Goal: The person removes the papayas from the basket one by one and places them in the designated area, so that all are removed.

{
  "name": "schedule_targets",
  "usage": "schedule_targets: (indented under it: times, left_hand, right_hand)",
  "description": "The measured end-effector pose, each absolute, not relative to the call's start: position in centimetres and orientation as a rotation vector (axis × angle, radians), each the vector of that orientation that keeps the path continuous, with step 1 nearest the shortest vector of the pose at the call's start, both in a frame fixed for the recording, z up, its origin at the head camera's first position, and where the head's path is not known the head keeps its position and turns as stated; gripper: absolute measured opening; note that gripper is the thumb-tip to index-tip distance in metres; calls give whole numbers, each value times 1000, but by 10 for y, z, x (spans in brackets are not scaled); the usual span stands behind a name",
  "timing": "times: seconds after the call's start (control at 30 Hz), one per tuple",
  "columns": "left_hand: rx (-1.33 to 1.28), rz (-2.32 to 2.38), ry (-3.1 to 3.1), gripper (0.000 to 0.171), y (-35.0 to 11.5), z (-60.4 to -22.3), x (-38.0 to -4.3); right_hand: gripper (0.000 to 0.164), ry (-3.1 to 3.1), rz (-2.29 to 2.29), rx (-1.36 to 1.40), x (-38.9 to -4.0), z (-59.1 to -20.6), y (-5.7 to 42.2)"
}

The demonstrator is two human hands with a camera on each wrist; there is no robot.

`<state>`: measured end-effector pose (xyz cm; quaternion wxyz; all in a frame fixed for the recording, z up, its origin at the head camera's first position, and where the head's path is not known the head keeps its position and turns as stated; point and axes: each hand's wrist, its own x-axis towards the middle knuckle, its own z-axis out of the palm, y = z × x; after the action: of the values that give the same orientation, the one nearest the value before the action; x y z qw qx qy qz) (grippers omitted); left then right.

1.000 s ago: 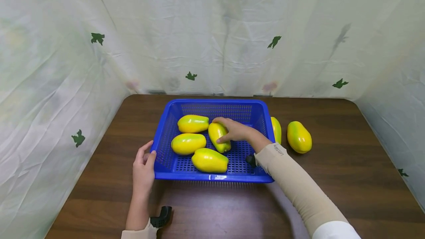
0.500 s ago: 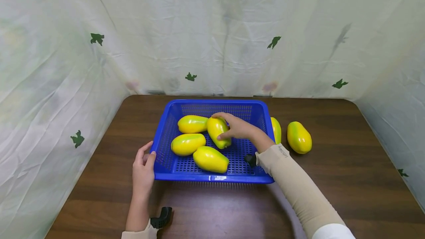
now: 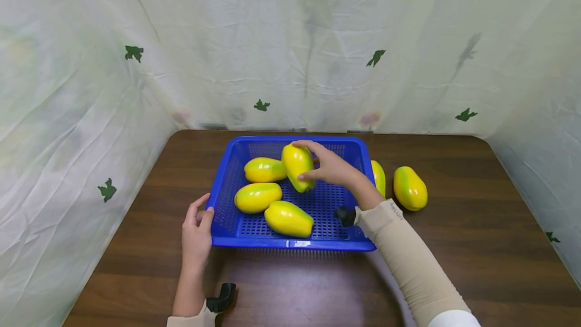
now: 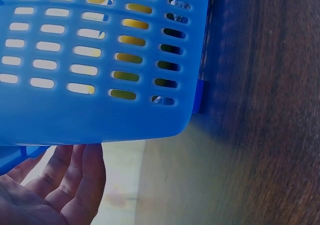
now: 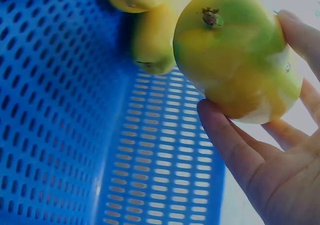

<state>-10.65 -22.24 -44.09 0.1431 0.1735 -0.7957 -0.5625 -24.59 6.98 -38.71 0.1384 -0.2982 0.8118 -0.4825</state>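
Note:
In the head view my right hand (image 3: 333, 165) grips a yellow-green papaya (image 3: 297, 165) by its ends, raised over the blue plastic basket (image 3: 290, 242). The right wrist view shows this papaya (image 5: 235, 50) between thumb and fingers, its brown stem spot toward the camera. Three more papayas lie in the basket's left half: one at the back (image 3: 263, 170), a middle one (image 3: 257, 197) and a front one (image 3: 289, 219). My left hand (image 3: 196, 236) holds the basket's left rim; in the left wrist view its fingers (image 4: 92, 180) bend against the rim beside the slotted wall.
Right of the basket, a papaya (image 3: 410, 188) lies on the brown wooden table (image 3: 472, 226). Another papaya (image 3: 379, 178) beside it is partly hidden by the basket's right wall. A pale curtain (image 3: 317, 79) with leaf prints hangs behind the table.
My right hand has lifted the papaya up from the basket floor. The front papaya has shifted slightly right. My left hand and the basket have stayed in place.

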Motion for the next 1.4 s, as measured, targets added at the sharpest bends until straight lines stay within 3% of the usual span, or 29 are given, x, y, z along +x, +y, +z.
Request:
schedule_targets:
  times: [0.4, 1.0, 1.4]
  left_hand:
    - [493, -1632, -2303, 33, -223, -441, -106]
    - [496, -1660, -2305, 34, -224, -440, -106]
    - [504, -1686, -2292, 34, -223, -439, -106]
  right_hand:
    - [71, 2274, -1571, -742, -223, -340, 88]
    - [74, 2354, -1722, -755, -231, -346, 163]
    - [73, 2547, -1693, -508, -217, -360, 224]
